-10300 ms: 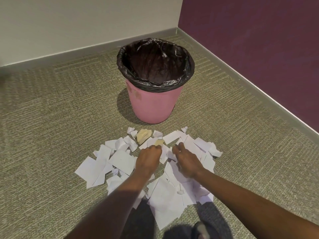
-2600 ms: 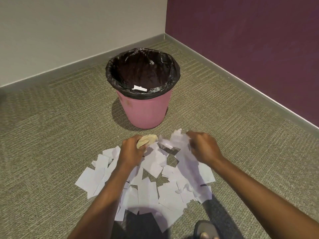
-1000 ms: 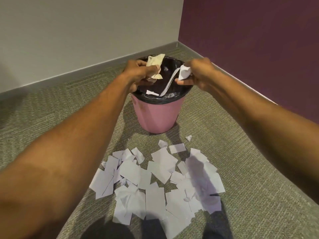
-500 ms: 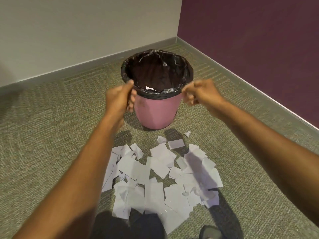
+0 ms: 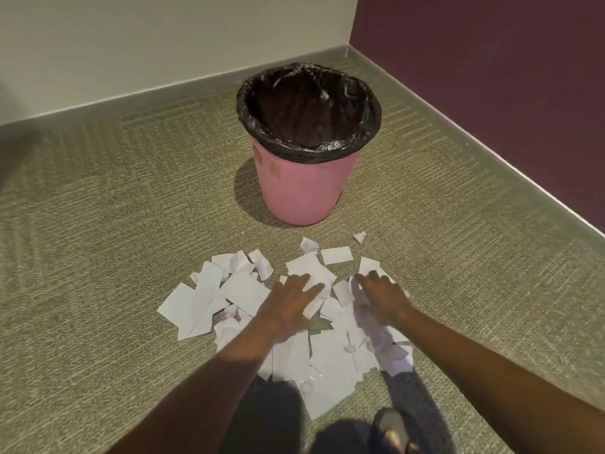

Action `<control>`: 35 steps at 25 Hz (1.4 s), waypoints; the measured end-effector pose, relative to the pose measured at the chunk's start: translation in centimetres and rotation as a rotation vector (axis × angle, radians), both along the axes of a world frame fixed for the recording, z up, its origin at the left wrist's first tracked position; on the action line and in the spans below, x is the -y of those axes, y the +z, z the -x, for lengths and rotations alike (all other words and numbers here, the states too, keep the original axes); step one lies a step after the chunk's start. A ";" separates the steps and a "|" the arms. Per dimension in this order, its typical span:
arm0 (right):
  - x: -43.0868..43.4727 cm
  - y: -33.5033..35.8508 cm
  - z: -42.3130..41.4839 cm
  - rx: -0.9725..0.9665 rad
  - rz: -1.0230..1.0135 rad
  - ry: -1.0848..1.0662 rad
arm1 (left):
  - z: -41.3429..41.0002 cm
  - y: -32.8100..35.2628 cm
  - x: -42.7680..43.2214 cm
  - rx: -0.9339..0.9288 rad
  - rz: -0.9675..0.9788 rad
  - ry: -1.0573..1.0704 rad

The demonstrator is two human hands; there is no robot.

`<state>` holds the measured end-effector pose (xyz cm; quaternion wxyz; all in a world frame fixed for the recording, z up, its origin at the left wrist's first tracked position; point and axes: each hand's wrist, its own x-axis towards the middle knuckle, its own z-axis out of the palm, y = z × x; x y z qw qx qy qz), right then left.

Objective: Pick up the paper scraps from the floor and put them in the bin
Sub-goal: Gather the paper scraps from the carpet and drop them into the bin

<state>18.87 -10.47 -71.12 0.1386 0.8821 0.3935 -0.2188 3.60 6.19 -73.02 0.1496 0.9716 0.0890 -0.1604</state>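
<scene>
A pink bin [image 5: 302, 194] with a black liner [image 5: 309, 109] stands on the carpet near the room's corner. In front of it lie several white paper scraps [image 5: 242, 291] spread over the floor. My left hand [image 5: 291, 303] lies on the scraps with its fingers stretched out flat. My right hand [image 5: 381, 294] is on the scraps to the right, fingers spread and slightly bent, holding nothing I can see. Both hands are about a forearm's length short of the bin. What lies at the bottom of the bin is hidden from this angle.
A cream wall [image 5: 163, 44] runs behind the bin and a dark purple wall [image 5: 491, 77] runs along the right, both with grey skirting. A small crumpled scrap [image 5: 359, 236] lies apart near the bin's base. My foot [image 5: 391, 427] shows at the bottom edge.
Both hands came back from the bin's rim, empty, and dropped down onto the scrap pile. The tan scrap and white pieces they held a second ago are gone from view.
</scene>
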 end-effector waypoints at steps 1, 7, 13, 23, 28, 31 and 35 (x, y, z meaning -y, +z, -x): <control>0.2 -0.5 0.3 0.057 -0.042 0.031 | -0.4 -0.5 0.5 -0.027 -0.043 -0.018; 0.8 -0.1 -0.1 -0.120 -0.305 -0.093 | -1.8 -1.2 1.8 -0.029 -0.194 -0.038; 1.2 1.3 0.1 -0.158 -0.270 -0.130 | -2.3 -1.1 1.8 0.017 -0.096 0.019; 1.2 -0.9 -1.2 -0.078 -0.119 -0.083 | -5.5 -1.1 0.3 -0.080 -0.305 0.012; 1.3 -1.7 -0.4 0.018 -0.121 0.040 | -6.5 -0.4 0.0 -0.164 -0.174 -0.088; 1.3 -1.9 0.3 0.104 -0.141 0.096 | -6.3 0.1 -0.1 -0.112 -0.164 -0.104; 1.7 -1.6 1.2 0.085 -0.221 0.084 | -6.0 0.6 0.3 -0.030 -0.186 -0.064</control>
